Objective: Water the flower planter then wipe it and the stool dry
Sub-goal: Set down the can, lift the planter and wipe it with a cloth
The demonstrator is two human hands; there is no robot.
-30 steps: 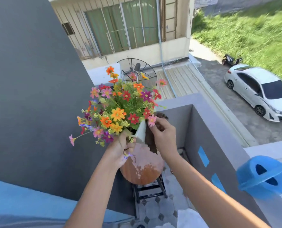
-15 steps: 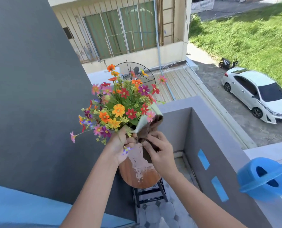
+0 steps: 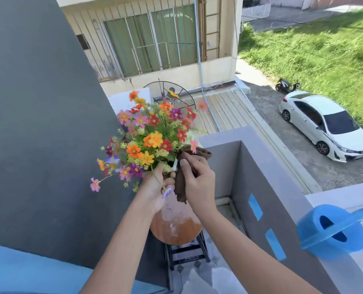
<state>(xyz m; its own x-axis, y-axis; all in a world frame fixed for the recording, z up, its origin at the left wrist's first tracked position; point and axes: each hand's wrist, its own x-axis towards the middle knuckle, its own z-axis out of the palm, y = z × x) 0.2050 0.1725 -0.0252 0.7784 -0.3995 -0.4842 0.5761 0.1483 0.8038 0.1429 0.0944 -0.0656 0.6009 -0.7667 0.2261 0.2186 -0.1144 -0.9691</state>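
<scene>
A planter (image 3: 175, 165) full of orange, red and pink flowers (image 3: 151, 136) is held up above a round brown stool (image 3: 176, 228) with black legs; wet patches show on the stool's seat. My left hand (image 3: 157, 187) grips the planter from below, mostly hiding it. My right hand (image 3: 197, 181) presses a dark brown cloth (image 3: 183, 183) against the planter's white rim and side. The cloth drapes over the rim toward the balcony wall.
A blue watering can (image 3: 331, 230) sits on the grey balcony ledge (image 3: 250, 141) at the right. A dark grey wall (image 3: 38, 124) stands close on the left. Tiled floor lies below the stool. Beyond the ledge are a neighbouring roof, a white car and grass.
My right hand has slid the cloth down from the planter's far rim and back onto the near rim. The planter has stayed in my left hand.
</scene>
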